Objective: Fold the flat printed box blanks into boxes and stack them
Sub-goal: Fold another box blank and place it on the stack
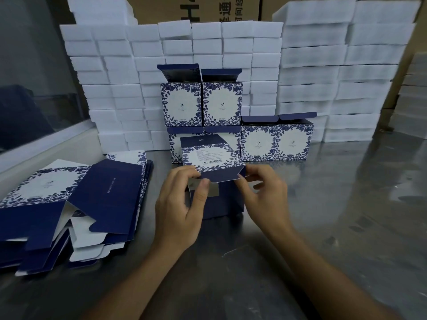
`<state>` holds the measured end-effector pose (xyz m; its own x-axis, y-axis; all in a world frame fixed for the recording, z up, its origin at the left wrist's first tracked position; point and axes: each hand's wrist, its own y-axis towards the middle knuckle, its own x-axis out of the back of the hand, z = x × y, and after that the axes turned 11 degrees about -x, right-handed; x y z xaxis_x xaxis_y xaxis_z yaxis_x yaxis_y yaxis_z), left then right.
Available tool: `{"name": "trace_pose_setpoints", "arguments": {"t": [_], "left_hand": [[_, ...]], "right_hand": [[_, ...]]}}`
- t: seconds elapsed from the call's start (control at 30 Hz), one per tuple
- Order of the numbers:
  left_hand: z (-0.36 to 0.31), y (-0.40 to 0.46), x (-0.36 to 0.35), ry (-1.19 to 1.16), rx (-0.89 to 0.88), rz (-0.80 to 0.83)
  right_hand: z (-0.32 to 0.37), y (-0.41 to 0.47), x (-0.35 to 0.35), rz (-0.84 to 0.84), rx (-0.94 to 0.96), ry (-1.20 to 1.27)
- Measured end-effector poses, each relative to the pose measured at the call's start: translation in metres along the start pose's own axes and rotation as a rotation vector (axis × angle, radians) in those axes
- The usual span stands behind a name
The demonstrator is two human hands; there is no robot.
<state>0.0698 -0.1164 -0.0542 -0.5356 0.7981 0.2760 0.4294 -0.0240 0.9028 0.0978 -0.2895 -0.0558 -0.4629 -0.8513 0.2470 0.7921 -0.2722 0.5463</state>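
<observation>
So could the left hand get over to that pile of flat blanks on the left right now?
Probably yes, once it lets go: the left hand is holding the half-folded box, but only bare table lies between it and the pile of flat blanks beside it.

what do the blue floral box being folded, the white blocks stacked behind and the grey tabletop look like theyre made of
The blue floral box being folded: thin printed card, likely matte, since its flaps crease sharply and show a plain white inside. The white blocks stacked behind: probably foam, with a soft, fuzzy, non-glossy surface. The grey tabletop: apparently brushed metal, possibly stainless steel, showing blurred reflections.
</observation>
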Motion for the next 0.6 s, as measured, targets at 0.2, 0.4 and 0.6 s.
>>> {"name": "trace_pose_setpoints", "arguments": {"t": [0.2,0.4,0.6], "left_hand": [[-0.0019,0.0002,0.0010,0.020,-0.002,-0.006],[-0.0014,0.0017,0.0017,0.029,0.020,-0.021],[-0.0002,0.0031,0.0044,0.089,0.024,-0.024]], "right_hand": [[-0.0007,0.0028,-0.0001,-0.037,-0.002,0.031],[-0.0022,0.0028,-0.0020,-0.028,-0.016,0.026],[-0.0043,0.0008,-0.0034,0.141,-0.142,0.039]]}}
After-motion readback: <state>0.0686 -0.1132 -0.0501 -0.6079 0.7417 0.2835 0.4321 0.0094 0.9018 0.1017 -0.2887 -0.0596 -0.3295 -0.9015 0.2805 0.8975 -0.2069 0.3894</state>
